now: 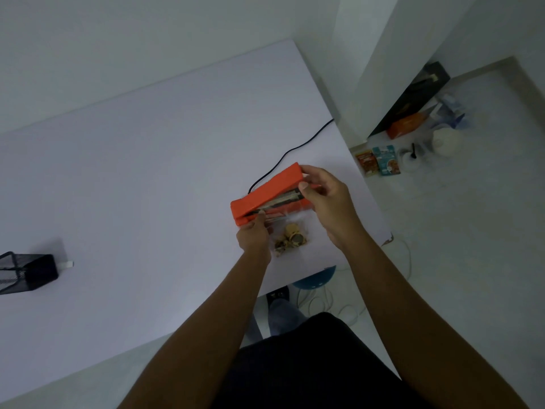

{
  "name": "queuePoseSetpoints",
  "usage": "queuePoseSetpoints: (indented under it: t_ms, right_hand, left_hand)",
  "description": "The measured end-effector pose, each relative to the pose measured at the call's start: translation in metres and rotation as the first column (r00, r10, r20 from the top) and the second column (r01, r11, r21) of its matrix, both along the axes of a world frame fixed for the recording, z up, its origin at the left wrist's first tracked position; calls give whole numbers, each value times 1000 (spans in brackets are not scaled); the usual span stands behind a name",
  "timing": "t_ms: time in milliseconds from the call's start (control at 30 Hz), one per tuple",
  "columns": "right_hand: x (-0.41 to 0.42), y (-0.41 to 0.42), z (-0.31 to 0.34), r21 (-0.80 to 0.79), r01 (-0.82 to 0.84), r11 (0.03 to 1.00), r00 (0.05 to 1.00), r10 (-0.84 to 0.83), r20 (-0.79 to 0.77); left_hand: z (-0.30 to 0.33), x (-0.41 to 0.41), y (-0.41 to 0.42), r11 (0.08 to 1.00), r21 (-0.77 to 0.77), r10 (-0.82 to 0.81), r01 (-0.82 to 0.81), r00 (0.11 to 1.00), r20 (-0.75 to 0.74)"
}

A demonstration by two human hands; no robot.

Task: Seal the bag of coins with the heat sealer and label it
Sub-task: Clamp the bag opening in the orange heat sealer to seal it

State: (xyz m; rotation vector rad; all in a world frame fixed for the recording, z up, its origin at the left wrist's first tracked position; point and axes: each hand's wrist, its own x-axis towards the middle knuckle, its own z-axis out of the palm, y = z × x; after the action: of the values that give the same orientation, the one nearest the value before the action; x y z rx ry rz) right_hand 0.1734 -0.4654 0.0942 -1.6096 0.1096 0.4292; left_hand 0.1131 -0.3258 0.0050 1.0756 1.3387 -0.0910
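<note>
An orange heat sealer (pixel 267 191) lies on the white table (pixel 147 172), its lid raised a little. A clear plastic bag of coins (pixel 290 239) lies in front of it, the bag's top edge reaching into the sealer's jaw. My left hand (pixel 253 234) pinches the bag's top left corner at the jaw. My right hand (pixel 323 202) grips the right end of the sealer's lid, thumb under it and fingers over it. No label is in view.
A black power cord (pixel 292 149) runs from the sealer to the table's far right edge. A black mesh holder (pixel 26 273) stands at the left. The table's right edge is close to the sealer. Packets, a box and cups lie on the floor (pixel 413 152) beyond.
</note>
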Motion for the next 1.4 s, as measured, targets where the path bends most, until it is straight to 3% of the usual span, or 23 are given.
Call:
queuePoseSetpoints:
  t_ms: [133, 200, 333, 500, 833, 933, 1133, 1267, 1400]
  right_hand:
    - [-1, 17, 28, 114, -241, 964, 970, 237, 46]
    - [1, 19, 27, 130, -240, 962, 971, 237, 42]
    - [19, 1, -18, -236, -11, 972, 992, 39, 116]
    - [18, -22, -71, -516, -127, 847, 985, 171, 39]
    - [16, -24, -92, -547, -92, 832, 977, 181, 111]
    - [17, -25, -92, -481, -90, 872, 989, 134, 57]
    - [7, -34, -77, -140, 92, 986, 980, -115, -163]
    - [-16, -39, -73, -27, -12, 1000, 985, 7, -174]
    - [-40, -20, -62, 53, -129, 990, 976, 136, -168]
  left_hand:
    - [4, 1, 1, 1000, 2, 2, -2, 1000, 6]
    - [4, 1, 1, 1000, 8, -12, 12, 1000, 22]
    - [3, 0, 4, 999, 27, -34, 34, 999, -3]
    - [5, 0, 6, 995, 80, -66, 66, 998, -5]
    - [30, 25, -5, 919, 357, -217, 169, 971, 100]
    - [39, 35, -15, 862, 412, -392, 296, 904, 171]
    - [49, 17, -13, 771, 500, -570, 394, 777, 267]
    - [56, -12, 11, 726, 518, -641, 452, 717, 274]
    - [60, -44, 48, 750, 469, -623, 466, 735, 267]
